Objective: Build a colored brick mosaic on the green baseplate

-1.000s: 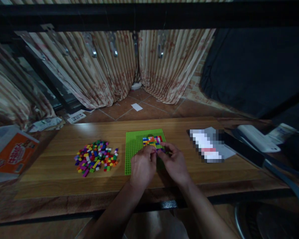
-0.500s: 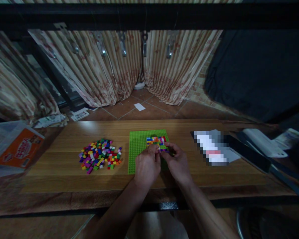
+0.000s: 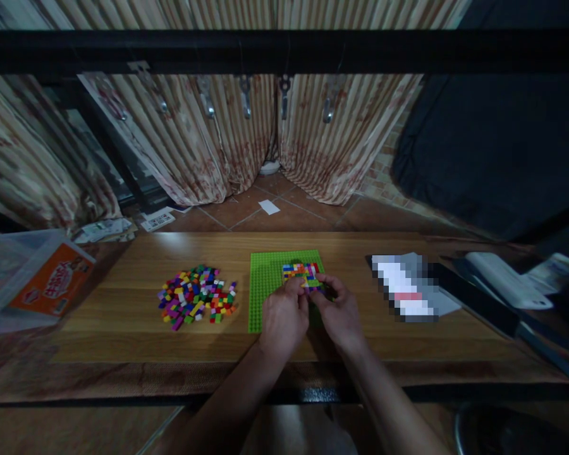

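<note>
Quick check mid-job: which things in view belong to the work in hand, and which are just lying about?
In use:
left hand and right hand, both at the bricks
bricks set on the green baseplate
loose brick pile, left

Apparently just lying about:
white slip, background
partly pixelated papers, right
white object, far right

Unclear: orange-labelled box, far left

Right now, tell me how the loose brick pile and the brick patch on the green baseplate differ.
The loose brick pile lies scattered at mixed angles, while the brick patch is packed close in rows. The pile rests on the wooden tabletop; the patch sits on the green baseplate. The left hand and right hand are at the patch, while neither touches the pile. Both are made of multicoloured bricks.
</note>
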A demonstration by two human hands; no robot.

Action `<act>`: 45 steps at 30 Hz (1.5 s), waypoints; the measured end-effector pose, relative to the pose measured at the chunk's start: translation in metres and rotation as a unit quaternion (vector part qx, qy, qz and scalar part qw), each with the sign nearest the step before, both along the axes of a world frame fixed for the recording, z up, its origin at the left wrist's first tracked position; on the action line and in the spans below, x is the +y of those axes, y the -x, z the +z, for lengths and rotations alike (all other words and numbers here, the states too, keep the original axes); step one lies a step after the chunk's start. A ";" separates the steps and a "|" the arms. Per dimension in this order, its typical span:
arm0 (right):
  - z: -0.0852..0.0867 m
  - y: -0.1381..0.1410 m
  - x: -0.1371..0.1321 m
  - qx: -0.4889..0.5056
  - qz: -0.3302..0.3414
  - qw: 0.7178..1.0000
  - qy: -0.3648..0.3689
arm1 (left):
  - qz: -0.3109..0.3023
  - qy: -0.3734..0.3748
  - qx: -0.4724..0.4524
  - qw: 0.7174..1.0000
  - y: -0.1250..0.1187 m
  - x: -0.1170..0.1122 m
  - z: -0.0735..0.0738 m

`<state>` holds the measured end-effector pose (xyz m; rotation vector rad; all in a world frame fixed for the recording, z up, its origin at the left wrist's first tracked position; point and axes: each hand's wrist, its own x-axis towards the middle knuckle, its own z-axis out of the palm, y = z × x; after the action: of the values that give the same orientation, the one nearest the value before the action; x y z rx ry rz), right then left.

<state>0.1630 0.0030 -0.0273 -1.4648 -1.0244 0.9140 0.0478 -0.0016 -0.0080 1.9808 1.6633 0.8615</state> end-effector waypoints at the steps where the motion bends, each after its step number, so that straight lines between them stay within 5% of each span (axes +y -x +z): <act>1: 0.000 -0.001 -0.001 0.010 0.004 1.000 -0.003 | -0.002 0.003 -0.010 1.000 0.001 0.000 0.001; 6: 0.006 -0.004 -0.003 0.146 -0.005 0.989 0.015 | -0.007 -0.012 -0.085 0.996 0.017 0.003 0.007; 11: 0.008 -0.010 -0.003 0.171 -0.055 0.984 0.018 | 0.106 -0.059 -0.098 0.988 0.071 0.026 0.009; 16: 0.004 -0.013 -0.004 0.137 -0.049 0.989 0.032 | 0.145 0.017 0.031 0.989 0.141 0.038 0.012; 19: 0.001 -0.015 -0.004 0.138 -0.041 0.989 0.043 | 0.158 0.062 0.079 0.982 0.161 0.034 0.016; 26: -0.002 -0.018 -0.004 0.094 -0.038 0.994 0.049 | 0.078 0.058 0.173 0.980 0.140 0.027 0.017; 33: -0.003 -0.019 -0.004 0.083 -0.026 0.995 0.047 | 0.136 0.071 0.241 0.958 0.117 0.028 0.012; 39: 0.004 -0.016 -0.005 0.083 -0.037 0.995 0.039 | 0.116 0.053 0.226 0.966 0.118 0.031 0.012; 42: 0.010 -0.012 -0.007 0.019 -0.047 0.999 -0.006 | 0.067 0.032 0.129 0.989 0.112 0.030 0.013; 45: 0.015 -0.005 -0.011 -0.011 -0.015 0.997 -0.070 | -0.038 0.031 -0.069 0.996 0.096 0.025 0.013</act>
<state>0.1678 -0.0082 -0.0124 -1.3709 -1.0584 0.7906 -0.0482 0.0232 0.0052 1.8859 1.5091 0.8851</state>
